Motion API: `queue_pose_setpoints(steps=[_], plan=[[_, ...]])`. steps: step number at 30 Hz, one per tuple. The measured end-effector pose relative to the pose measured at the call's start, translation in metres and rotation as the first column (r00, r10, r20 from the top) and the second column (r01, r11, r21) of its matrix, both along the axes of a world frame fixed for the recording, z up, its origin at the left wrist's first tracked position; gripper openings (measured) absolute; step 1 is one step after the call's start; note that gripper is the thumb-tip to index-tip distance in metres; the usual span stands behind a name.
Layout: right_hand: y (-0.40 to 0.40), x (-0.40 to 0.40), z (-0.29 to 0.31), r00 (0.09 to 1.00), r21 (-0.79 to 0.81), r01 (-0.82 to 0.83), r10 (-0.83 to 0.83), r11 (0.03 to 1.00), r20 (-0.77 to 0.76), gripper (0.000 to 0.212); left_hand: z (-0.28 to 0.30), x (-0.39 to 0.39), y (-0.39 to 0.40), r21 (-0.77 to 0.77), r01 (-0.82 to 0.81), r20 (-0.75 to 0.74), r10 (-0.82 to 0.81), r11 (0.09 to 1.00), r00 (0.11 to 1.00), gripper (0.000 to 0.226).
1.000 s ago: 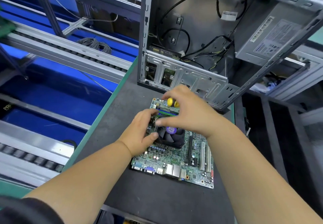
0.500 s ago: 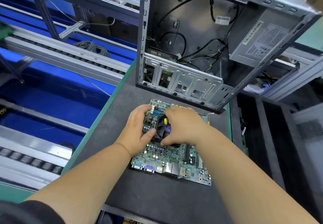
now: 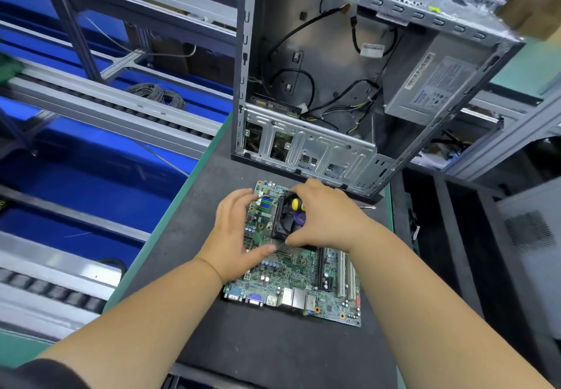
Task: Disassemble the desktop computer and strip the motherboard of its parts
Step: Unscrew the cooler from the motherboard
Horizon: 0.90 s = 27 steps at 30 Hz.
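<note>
We have the motherboard (image 3: 291,279) out of the case (image 3: 318,85) at twelve o'clock, our right hand (image 3: 321,215) clamped on its cooler fan (image 3: 285,221), left hand (image 3: 233,233) bracing, slots still unstripped.

electronics teardown workshop: roller conveyor (image 3: 100,115), dark bench mat (image 3: 273,355), gutted computer case (image 3: 349,85)

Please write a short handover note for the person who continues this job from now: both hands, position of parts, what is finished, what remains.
Left hand: pressing the motherboard flat, thumb at the heatsink fins.
Right hand: gripping the CPU cooler fan, with a yellow-and-black screwdriver handle tucked in it.
Motherboard lies on the dark bench mat, already out of the open computer case.
Power supply and cables remain in the case.
Left: free the cooler, then strip the board.
</note>
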State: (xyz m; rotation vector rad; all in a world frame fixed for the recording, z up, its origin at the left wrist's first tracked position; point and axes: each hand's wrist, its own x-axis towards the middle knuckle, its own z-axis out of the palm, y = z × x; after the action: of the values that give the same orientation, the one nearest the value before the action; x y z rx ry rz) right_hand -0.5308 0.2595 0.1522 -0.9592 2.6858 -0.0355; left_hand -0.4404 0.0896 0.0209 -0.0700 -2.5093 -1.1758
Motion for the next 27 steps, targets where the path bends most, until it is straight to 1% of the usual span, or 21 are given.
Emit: queue_pose_setpoints(steps=[3,4,6,10,12,14,15,18,19,20,21,22,24,25,26,27], plan=[[0.007,0.000,0.005,1.000,-0.051,0.011,-0.010,0.999,0.021,0.089,0.013,0.002,0.002,-0.071,-0.079,-0.047,0.076,0.994,0.996,0.083],[0.010,0.000,0.006,0.999,-0.073,0.013,-0.011,0.997,0.032,0.090,0.019,0.000,0.003,-0.084,-0.072,-0.042,0.069,0.994,0.997,0.081],[0.016,-0.002,0.009,0.998,-0.119,0.021,-0.013,0.993,0.063,0.090,0.033,-0.005,0.007,-0.077,-0.006,0.034,0.009,0.997,0.999,0.081],[0.030,-0.006,0.015,0.990,-0.220,0.038,-0.006,0.975,0.143,0.097,0.055,-0.016,0.014,-0.098,0.083,0.194,-0.063,0.992,0.979,0.105],[0.039,-0.008,0.017,0.983,-0.305,0.042,0.015,0.951,0.183,0.095,0.067,-0.020,0.021,-0.095,0.152,0.253,-0.124,0.984,0.960,0.113],[0.050,-0.010,0.017,0.974,-0.398,0.056,0.037,0.915,0.223,0.087,0.079,-0.023,0.032,-0.090,0.177,0.249,-0.150,0.980,0.957,0.107],[0.057,-0.011,0.018,0.969,-0.429,0.064,0.047,0.901,0.242,0.087,0.085,-0.024,0.038,-0.084,0.169,0.233,-0.145,0.982,0.962,0.103],[0.079,-0.015,0.020,0.953,-0.437,0.075,0.064,0.896,0.295,0.097,0.097,-0.029,0.054,-0.116,0.148,0.199,-0.122,0.982,0.972,0.100],[0.089,-0.016,0.023,0.948,-0.437,0.089,0.058,0.895,0.312,0.097,0.100,-0.030,0.061,-0.142,0.141,0.192,-0.113,0.980,0.975,0.099],[0.102,-0.017,0.026,0.942,-0.452,0.116,0.046,0.885,0.332,0.093,0.104,-0.032,0.070,-0.164,0.135,0.186,-0.104,0.977,0.977,0.099],[0.115,-0.019,0.029,0.933,-0.484,0.162,0.026,0.860,0.359,0.083,0.107,-0.034,0.080,-0.179,0.130,0.180,-0.098,0.975,0.979,0.097],[0.128,-0.020,0.032,0.920,-0.533,0.232,-0.005,0.813,0.393,0.068,0.110,-0.036,0.090,-0.182,0.128,0.173,-0.096,0.975,0.980,0.096],[0.157,-0.021,0.038,0.881,-0.635,0.402,-0.091,0.660,0.464,0.032,0.114,-0.039,0.111,-0.144,0.116,0.164,-0.092,0.983,0.982,0.090],[0.172,-0.022,0.040,0.864,-0.667,0.469,-0.144,0.579,0.482,0.024,0.116,-0.041,0.121,-0.113,0.107,0.166,-0.087,0.988,0.982,0.087],[0.187,-0.022,0.043,0.854,-0.688,0.509,-0.202,0.518,0.480,0.020,0.117,-0.043,0.132,-0.082,0.098,0.176,-0.082,0.992,0.981,0.084],[0.202,-0.022,0.045,0.853,-0.699,0.521,-0.259,0.490,0.454,0.017,0.117,-0.045,0.142,-0.057,0.093,0.190,-0.080,0.994,0.979,0.083]])
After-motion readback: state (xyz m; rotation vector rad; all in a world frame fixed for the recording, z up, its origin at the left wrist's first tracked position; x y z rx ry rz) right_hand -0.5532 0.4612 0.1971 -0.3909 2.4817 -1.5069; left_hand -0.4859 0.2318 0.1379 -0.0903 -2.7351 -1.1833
